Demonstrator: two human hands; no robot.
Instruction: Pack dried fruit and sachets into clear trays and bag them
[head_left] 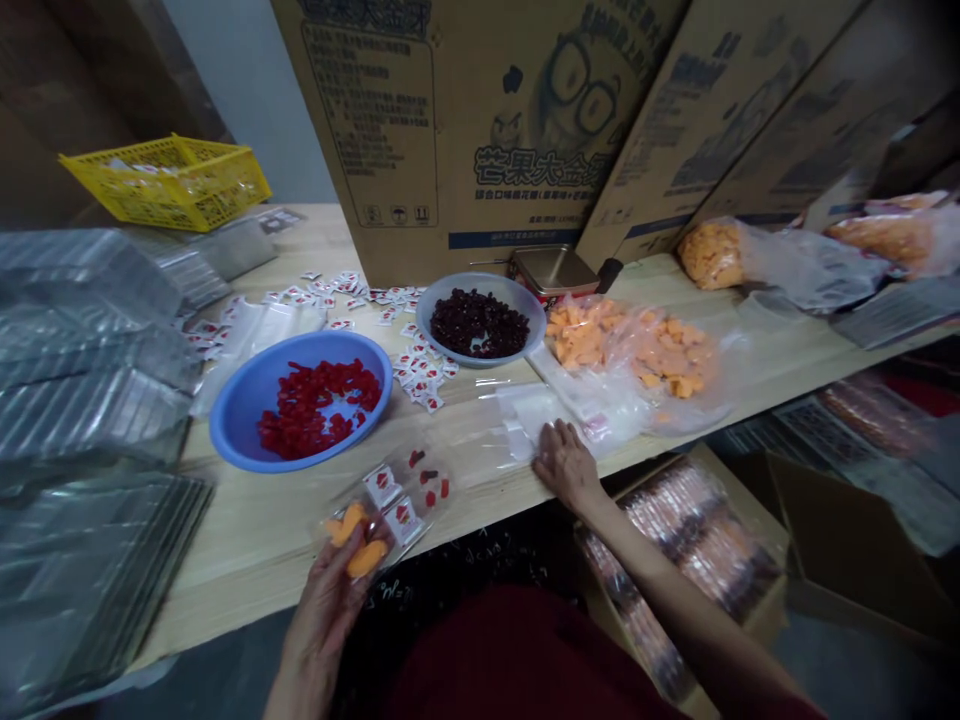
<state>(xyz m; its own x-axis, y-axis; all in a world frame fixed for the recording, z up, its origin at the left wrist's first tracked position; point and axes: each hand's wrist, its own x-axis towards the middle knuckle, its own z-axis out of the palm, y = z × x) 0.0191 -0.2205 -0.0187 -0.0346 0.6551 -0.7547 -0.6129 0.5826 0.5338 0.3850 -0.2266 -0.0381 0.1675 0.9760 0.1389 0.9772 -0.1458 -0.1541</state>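
Observation:
My left hand [335, 590] grips one end of a clear plastic tray [397, 490] with small compartments, tilted over the front of the table. Orange candy pieces [365, 557] lie in the end near my fingers, two printed white sachets [393, 502] in the middle, and small red and dark gummy pieces [431, 485] at the far end. My right hand [568, 462] is on a stack of clear plastic bags [525, 412], its fingers bent together at the edge of one. The fingertips are partly hidden.
A blue bowl [225, 425] holds red gummies; a paler bowl [534, 318] holds dark ones. Bagged orange candies [667, 350] lie to the right. Sachets [420, 375] are scattered between. Stacked clear trays [90, 560] stand left, near a yellow basket [187, 190]. A scale [555, 270] and cartons [465, 120] stand behind.

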